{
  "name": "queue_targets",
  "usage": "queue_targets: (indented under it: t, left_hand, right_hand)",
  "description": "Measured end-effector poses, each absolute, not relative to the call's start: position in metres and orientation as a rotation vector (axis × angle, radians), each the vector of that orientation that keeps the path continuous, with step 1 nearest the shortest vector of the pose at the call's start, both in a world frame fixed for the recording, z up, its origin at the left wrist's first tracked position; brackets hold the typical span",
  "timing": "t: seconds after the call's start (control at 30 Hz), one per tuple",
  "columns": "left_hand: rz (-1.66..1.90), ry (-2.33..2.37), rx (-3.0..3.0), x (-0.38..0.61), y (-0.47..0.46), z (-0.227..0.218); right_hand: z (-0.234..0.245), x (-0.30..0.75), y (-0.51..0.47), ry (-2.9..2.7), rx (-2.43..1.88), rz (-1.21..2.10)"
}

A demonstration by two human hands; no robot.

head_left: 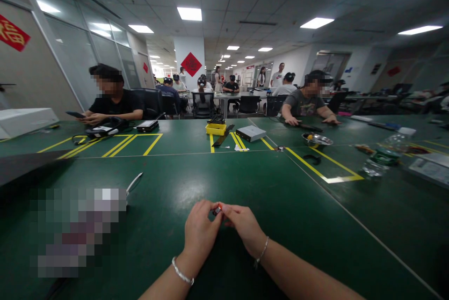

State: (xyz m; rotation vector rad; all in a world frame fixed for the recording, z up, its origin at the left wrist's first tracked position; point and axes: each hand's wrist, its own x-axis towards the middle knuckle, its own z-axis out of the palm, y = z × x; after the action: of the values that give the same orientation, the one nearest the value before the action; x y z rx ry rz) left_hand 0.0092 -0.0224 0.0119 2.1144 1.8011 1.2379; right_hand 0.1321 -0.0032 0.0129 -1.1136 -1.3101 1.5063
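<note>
Both hands are at work on one small red-and-silver shiny object, its exact kind too small for us to tell. The left hand pinches it between thumb and forefinger; the right hand closes its thumb and fingertips on the red side, its lower fingers curled in. The exact contact under the right fingertips is partly hidden.

Handling, our judgement: we would let the left pinch act as the fixed clamp and make fine adjustments with the right thumb and forefinger only. Light, even pressure seems best, since a piece this small and glossy could slip or spring away. We would work low over the green smooth-topped table, so that a drop lands close by, and tilt the wrists a little to get the fingertips out of our line of sight.

Position: the object sits between the two sets of fingertips, at the far end of both hands, nearer than the yellow plastic tray on the table's far side.
</note>
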Motion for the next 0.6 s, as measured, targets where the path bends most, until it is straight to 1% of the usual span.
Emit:
queue_targets:
  t: [0.13,0.23,0.33,0.47,0.5,0.53,0.6]
  left_hand:
    - [1.238,1.805,2.157,0.013,-0.024,0.012]
    - [1.205,1.729,2.181,0.015,-0.023,0.01]
    - [1.176,1.687,2.167,0.013,-0.02,0.006]
    - [1.043,1.663,2.133,0.009,-0.016,0.001]
    - [1.01,1.65,2.132,0.008,-0.016,0.0]
    - [0.979,1.638,2.131,0.008,-0.015,0.0]
    - [0.934,1.623,2.123,0.008,-0.015,0.0]
  right_hand:
    - [0.012,0.131,-0.001,-1.208,-1.103,1.6]
    - [0.018,0.142,0.013,-1.356,-1.154,1.438]
    - [0.031,0.176,0.039,-1.548,-1.336,1.023]
    - [0.043,0.26,0.073,-1.606,-1.874,0.201]
    - [0.043,0.285,0.078,-1.593,-1.995,0.05]
    - [0.041,0.311,0.081,-1.558,-2.109,-0.046]
    - [0.033,0.362,0.081,-1.425,-2.308,-0.102]
